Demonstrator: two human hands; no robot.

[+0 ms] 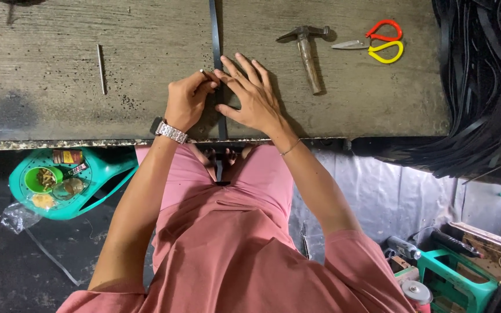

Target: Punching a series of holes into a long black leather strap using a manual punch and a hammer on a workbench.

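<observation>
My left hand pinches a small pin-like tool I can hardly make out against the black strap crossing the workbench to its near edge, my right hand pressing flat beside it, hammer and red-and-yellow scissors toward the far right corner, tangled black strips cut off rightward.

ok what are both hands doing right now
left hand: closed, pinching a small thin tool at the strap
right hand: open, fingers spread, pressing the strap flat
</observation>
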